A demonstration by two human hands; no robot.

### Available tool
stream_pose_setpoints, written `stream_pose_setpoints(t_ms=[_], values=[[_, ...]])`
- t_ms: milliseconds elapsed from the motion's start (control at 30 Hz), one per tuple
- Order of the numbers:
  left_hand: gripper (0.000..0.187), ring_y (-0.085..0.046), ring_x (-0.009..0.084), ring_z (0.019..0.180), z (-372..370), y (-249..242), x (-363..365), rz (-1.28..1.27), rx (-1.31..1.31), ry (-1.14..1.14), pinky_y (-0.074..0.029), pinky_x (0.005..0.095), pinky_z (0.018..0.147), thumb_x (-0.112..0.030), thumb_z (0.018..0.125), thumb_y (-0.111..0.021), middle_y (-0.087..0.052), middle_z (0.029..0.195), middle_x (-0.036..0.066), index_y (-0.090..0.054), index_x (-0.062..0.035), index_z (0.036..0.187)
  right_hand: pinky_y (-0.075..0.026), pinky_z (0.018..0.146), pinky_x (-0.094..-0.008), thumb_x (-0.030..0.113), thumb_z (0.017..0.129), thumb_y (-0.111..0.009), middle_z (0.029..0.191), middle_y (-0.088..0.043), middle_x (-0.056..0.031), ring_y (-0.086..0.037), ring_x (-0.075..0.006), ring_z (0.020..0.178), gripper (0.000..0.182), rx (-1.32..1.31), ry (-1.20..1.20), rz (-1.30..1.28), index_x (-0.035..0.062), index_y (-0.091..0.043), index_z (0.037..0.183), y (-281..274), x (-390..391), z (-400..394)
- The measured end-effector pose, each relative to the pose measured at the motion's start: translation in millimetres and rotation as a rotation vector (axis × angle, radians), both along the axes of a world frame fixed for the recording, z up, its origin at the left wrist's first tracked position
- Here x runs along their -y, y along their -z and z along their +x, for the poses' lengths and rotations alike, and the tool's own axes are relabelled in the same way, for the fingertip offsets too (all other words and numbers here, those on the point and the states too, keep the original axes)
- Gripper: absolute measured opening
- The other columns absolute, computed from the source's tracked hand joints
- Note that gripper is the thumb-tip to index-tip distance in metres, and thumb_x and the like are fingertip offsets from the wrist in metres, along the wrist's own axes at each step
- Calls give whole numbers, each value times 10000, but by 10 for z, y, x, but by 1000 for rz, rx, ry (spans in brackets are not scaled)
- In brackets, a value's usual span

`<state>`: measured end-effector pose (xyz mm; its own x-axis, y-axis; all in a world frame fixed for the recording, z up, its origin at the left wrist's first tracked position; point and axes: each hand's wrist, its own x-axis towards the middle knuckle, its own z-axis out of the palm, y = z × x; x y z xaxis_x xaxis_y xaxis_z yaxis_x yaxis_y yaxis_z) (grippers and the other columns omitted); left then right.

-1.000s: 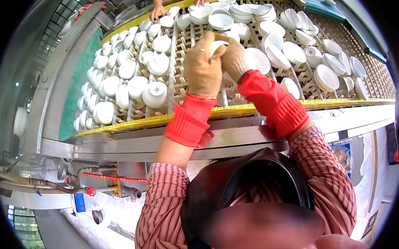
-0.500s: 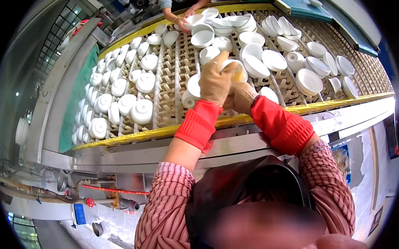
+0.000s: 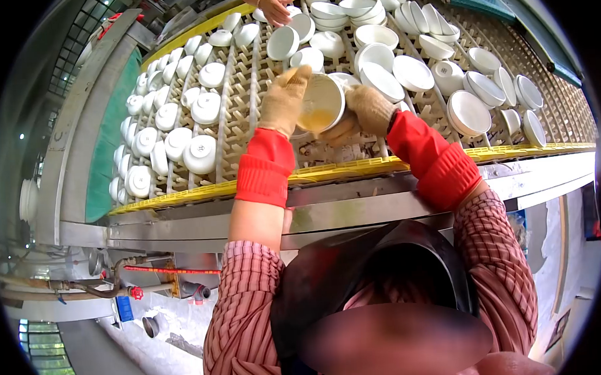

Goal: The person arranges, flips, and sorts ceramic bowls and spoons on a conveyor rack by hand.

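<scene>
My left hand, in a tan work glove with a red cuff, grips the left side of a white bowl. The bowl is tilted toward me, and a yellowish patch shows inside it. On its other side, my right hand, gloved the same way, has its fingers curled against the bowl; some gloved fingers show beneath it. Both hands are over the near part of a pegged rack conveyor. Just beyond them are white bowls such as an upside-down bowl; a wide bowl leans to their right.
Upside-down bowls fill the rack's left side, and stacked bowls sit at the back. A yellow edge rail runs along the near side. Across the rack, a co-worker's hand reaches over bowls. A teal belt lies at upper right.
The bowl in my hands has shifted left and turned so its inside faces me. My left hand has moved left, and my hands are farther apart. Across the rack, the co-worker's hand has let go of a bowl.
</scene>
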<state>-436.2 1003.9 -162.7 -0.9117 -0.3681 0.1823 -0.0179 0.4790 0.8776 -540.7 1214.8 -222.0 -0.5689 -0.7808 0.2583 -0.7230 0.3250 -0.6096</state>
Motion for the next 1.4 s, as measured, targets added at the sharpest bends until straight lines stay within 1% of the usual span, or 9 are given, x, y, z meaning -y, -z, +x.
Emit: stream_pose_setpoints(t_ms=[367,533,633,700,833,900,1000,1200,1400], values=[[835,-703,467,1229,-27,-104,-894,-1091,-516,99,-517,547,1144,-677,960,-759,-722,1269,325,-706,84,1300,-663,829,-472,180,942,-761,1019,-805,-230,-798,-392,915,215,-69,-28,-57,-28,-780,990,-195,-309,39],[335,-778,332,931,0,18,-840,-432,-219,64,-631,403,811,-404,1053,-725,-806,943,153,-817,-83,1027,-714,801,-447,66,1037,-610,1111,-800,-252,-824,-354,963,202,810,63,-478,-91,-725,1094,-230,-416,171],[192,-782,260,989,-27,-283,-845,43,28,-103,-654,371,895,-326,1043,-757,-811,1020,83,-817,-147,1073,-724,803,-490,96,1078,-529,1138,-786,-305,-823,-404,961,295,382,-92,-301,-120,-639,1246,216,-379,-192],[348,-759,188,1118,-107,-528,-569,-1030,254,78,-657,305,1031,-50,1057,-698,-770,1284,117,-707,-165,1386,-726,819,-502,100,1092,-486,1171,-783,-321,-821,-422,997,317,903,89,-309,-112,-617,1288,-365,-456,163],[370,-770,229,1132,-325,-254,486,288,-98,14,-665,339,967,-46,1095,-641,-783,1258,142,-650,-127,1456,-722,875,-510,112,1126,-374,1286,-725,-403,-792,-488,1089,432,1408,-13,-534,-178,-524,1409,-431,-477,-10],[400,-787,264,1082,-255,-587,621,580,-185,-192,-664,353,934,-104,1106,-645,-792,1219,164,-607,-100,1505,-698,976,-531,199,1166,-302,1317,-710,-404,-784,-502,1105,512,1337,-81,-603,-182,-526,1425,-563,-653,-33],[516,-757,362,1139,-147,-540,1227,-643,-33,-432,-628,420,983,-257,1064,-686,-769,1268,237,-605,-12,1511,-669,1039,-532,240,1174,-292,1372,-698,-384,-761,-470,1205,543,1183,-73,-642,-165,-546,1432,-640,-1087,-236],[531,-720,468,1234,-447,143,2394,-867,509,-656,-565,536,1057,-441,1067,-597,-757,1279,294,-739,-20,1358,-581,1146,-415,239,1198,-361,1536,-668,-238,-689,-341,1386,514,679,197,-891,-78,-592,1531,-540,-3226,-1020],[591,-745,436,1184,-86,-191,1441,-858,199,-358,-577,498,1031,-492,1059,-684,-766,1297,281,-716,-53,1454,-532,1191,-424,359,1208,-340,1604,-606,-225,-627,-312,1456,577,117,1244,-259,-16,-489,1621,-390,-5976,-1047]])
